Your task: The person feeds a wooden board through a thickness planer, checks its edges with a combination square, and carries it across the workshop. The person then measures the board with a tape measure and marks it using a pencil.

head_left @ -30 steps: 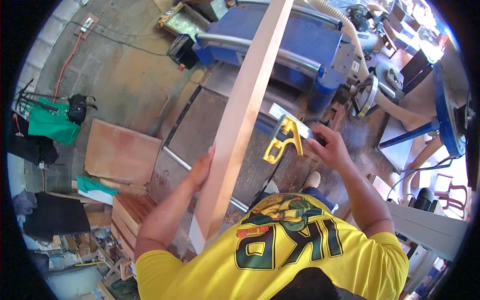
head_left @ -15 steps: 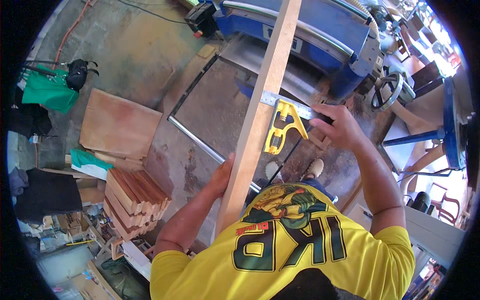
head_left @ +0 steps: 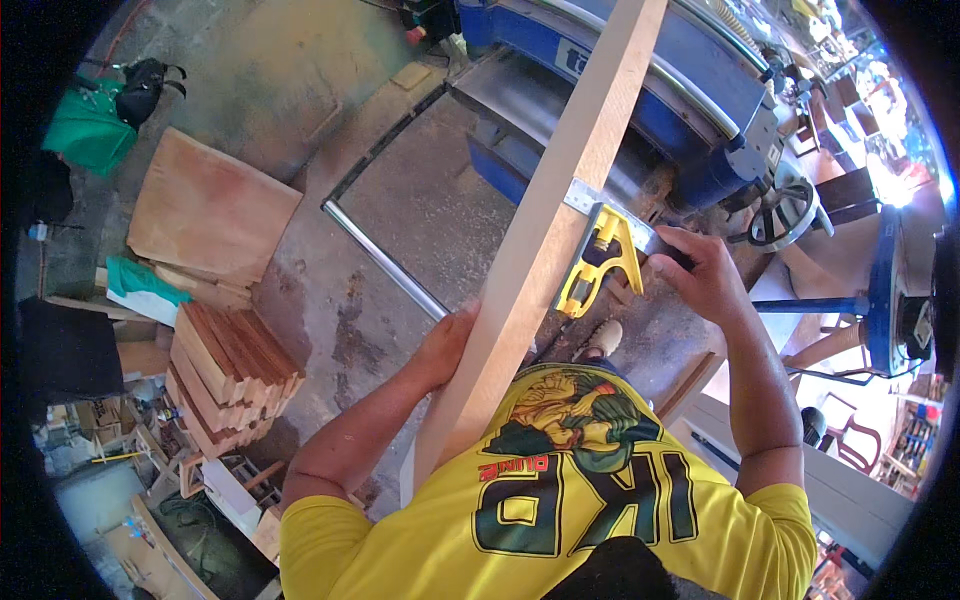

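A long, squared light-wood beam runs slantwise from against my yellow shirt up to the far edge of view. My left hand is closed on the beam's left side, its fingers partly hidden behind the wood. A combination square with a yellow head rests against the beam, its steel blade lying across the upper face. My right hand pinches the blade's free right end between thumb and fingers.
Beyond the beam stands a blue machine with steel rollers and a handwheel. A metal roller bar crosses at left. Stacked wood blocks and a broad wooden panel sit at left. A blue-framed stand is at right.
My view has shifted, so the beam, square and both hands appear further right against the floor. Both hands keep their grips, and the square still lies against the beam.
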The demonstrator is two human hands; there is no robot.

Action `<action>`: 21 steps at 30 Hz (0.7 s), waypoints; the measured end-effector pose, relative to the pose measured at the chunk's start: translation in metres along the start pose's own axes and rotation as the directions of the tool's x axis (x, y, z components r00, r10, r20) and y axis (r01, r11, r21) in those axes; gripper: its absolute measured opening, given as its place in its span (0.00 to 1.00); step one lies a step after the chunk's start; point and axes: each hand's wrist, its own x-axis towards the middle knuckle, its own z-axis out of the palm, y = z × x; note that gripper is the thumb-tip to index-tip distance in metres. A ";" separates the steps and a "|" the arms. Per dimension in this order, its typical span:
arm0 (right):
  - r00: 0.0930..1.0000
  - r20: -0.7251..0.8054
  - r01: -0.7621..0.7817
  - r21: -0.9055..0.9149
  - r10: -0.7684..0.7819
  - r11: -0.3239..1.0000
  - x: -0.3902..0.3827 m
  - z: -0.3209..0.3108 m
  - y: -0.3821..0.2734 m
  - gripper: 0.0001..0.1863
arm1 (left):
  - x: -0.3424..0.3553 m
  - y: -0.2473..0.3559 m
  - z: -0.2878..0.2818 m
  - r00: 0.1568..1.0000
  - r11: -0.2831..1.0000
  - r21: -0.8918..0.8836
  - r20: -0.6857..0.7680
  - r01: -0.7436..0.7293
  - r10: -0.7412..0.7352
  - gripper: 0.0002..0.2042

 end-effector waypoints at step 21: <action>0.988 -0.098 0.122 0.015 -0.120 0.992 -0.002 0.016 0.029 0.20 | -0.001 0.020 -0.002 0.997 0.966 0.252 -0.026 -0.059 0.068 0.32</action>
